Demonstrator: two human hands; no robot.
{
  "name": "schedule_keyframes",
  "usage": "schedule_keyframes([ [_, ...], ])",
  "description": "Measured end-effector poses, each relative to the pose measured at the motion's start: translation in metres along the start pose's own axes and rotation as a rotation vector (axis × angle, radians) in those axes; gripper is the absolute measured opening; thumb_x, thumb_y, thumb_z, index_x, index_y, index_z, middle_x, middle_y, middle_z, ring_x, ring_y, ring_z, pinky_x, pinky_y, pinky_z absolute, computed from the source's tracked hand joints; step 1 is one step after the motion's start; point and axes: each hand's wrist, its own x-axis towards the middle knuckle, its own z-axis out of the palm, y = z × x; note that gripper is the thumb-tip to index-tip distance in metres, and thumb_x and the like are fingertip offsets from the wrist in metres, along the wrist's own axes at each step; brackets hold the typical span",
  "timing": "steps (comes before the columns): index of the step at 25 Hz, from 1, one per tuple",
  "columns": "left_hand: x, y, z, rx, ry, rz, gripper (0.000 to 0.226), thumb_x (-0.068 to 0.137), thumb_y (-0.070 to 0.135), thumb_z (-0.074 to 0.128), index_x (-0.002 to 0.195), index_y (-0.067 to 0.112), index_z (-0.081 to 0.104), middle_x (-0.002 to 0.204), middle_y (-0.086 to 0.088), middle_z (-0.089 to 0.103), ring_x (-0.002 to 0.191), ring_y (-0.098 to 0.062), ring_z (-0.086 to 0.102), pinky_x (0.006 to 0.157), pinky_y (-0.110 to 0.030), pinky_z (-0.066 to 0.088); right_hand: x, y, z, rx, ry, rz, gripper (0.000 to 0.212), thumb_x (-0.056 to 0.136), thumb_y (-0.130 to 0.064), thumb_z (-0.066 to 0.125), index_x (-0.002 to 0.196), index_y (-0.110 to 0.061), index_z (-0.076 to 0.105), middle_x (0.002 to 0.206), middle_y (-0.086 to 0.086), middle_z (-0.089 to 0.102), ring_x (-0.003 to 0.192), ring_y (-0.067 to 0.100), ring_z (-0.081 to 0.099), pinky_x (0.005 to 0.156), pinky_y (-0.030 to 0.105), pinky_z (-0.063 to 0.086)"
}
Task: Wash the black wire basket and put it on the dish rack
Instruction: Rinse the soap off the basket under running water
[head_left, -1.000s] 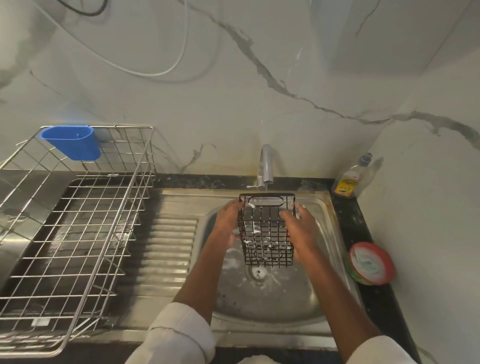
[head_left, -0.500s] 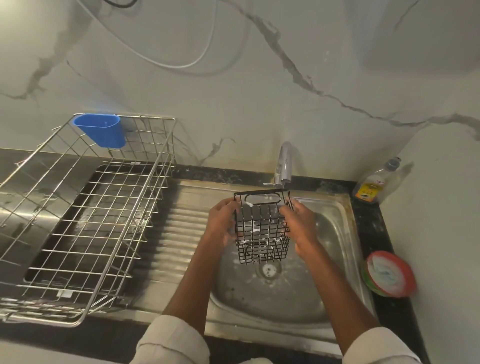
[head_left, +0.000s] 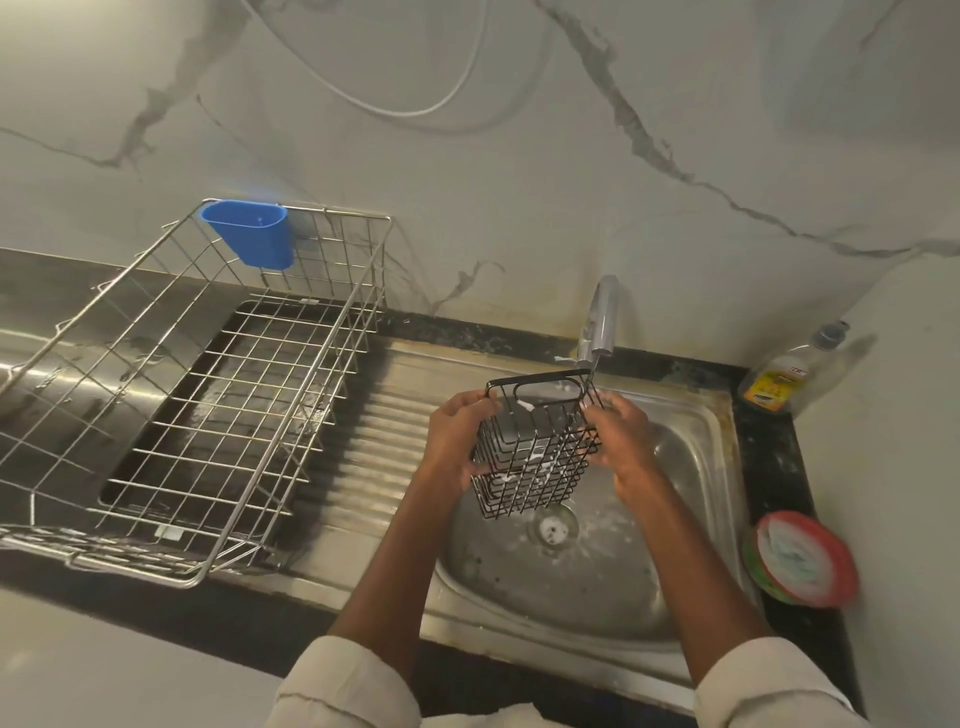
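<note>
On the left of the table (head_left: 78, 639) stands the dish rack (head_left: 197, 395), with a blue cup (head_left: 249, 234) hanging on its far rim. Beside it is the ribbed drainboard of the sink (head_left: 374, 415). The left hand (head_left: 457, 441) holds the left side of the black wire basket (head_left: 535, 447), its fingers (head_left: 480, 467) curled around the wires. The basket is in the air above the sink bowl, tilted, just under the tap (head_left: 600, 322), with white foam on some wires. The right hand (head_left: 623, 441) grips the right side, fingers bent on the mesh. At the far right stand a soap bottle (head_left: 779, 379) and a red round container (head_left: 802, 558).
</note>
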Motion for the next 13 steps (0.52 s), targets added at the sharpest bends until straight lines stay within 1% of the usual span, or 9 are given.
schedule_keyframes([
  [1,-0.001,-0.002,0.0,-0.006,0.005,0.003,0.031,0.089,0.013,0.079,0.119,0.011,0.073,0.111,-0.001,0.07,0.107,-0.024,0.06,0.086,-0.052,0.056,0.0,0.0,-0.001,0.012,-0.003,0.004,0.056,0.091,-0.014,0.063,0.146,-0.022,0.051,0.134,0.005,0.061,0.117,0.025,0.06,0.095,0.053,0.054],
  [3,-0.002,-0.005,0.002,-0.005,0.009,0.007,0.029,0.087,0.014,0.08,0.115,0.012,0.074,0.111,-0.002,0.073,0.111,-0.024,0.061,0.097,-0.061,0.053,0.001,-0.001,-0.003,0.036,-0.003,0.005,0.056,0.091,-0.011,0.063,0.145,-0.022,0.051,0.129,0.003,0.063,0.113,0.024,0.062,0.09,0.049,0.055],
  [5,-0.006,-0.009,0.003,-0.008,0.019,0.019,0.023,0.082,0.016,0.082,0.105,0.019,0.077,0.112,-0.001,0.077,0.114,-0.025,0.063,0.1,-0.063,0.051,0.002,-0.002,-0.005,0.041,-0.015,-0.001,0.058,0.087,-0.008,0.063,0.142,-0.023,0.054,0.128,0.002,0.064,0.109,0.022,0.064,0.086,0.045,0.055],
  [7,-0.011,-0.012,0.005,-0.026,0.026,0.038,0.024,0.074,0.019,0.083,0.095,0.028,0.077,0.108,0.001,0.077,0.11,-0.024,0.064,0.094,-0.056,0.053,0.003,-0.002,-0.006,0.043,-0.022,-0.004,0.06,0.081,-0.008,0.064,0.138,-0.027,0.058,0.127,0.003,0.066,0.109,0.022,0.065,0.085,0.045,0.055],
  [9,-0.012,-0.016,0.005,-0.044,0.026,0.052,0.032,0.064,0.023,0.083,0.094,0.031,0.077,0.108,0.001,0.078,0.11,-0.025,0.064,0.084,-0.048,0.052,0.005,0.002,-0.009,0.044,-0.024,-0.007,0.057,0.075,-0.011,0.065,0.13,-0.029,0.061,0.125,0.006,0.068,0.111,0.025,0.066,0.089,0.05,0.056],
  [10,-0.011,-0.018,0.005,-0.053,0.022,0.06,0.034,0.062,0.023,0.083,0.095,0.031,0.077,0.108,0.0,0.078,0.11,-0.025,0.065,0.081,-0.046,0.052,0.005,0.004,-0.011,0.045,-0.023,-0.013,0.054,0.075,-0.011,0.066,0.126,-0.028,0.062,0.123,0.008,0.068,0.111,0.027,0.066,0.091,0.053,0.055],
  [13,-0.014,-0.022,0.007,-0.071,0.005,0.09,0.033,0.062,0.019,0.082,0.092,0.032,0.075,0.101,0.001,0.078,0.104,-0.024,0.066,0.084,-0.046,0.05,0.004,0.011,-0.018,0.056,-0.028,-0.031,0.045,0.076,-0.009,0.067,0.118,-0.027,0.063,0.12,0.009,0.068,0.111,0.031,0.066,0.092,0.054,0.055],
])
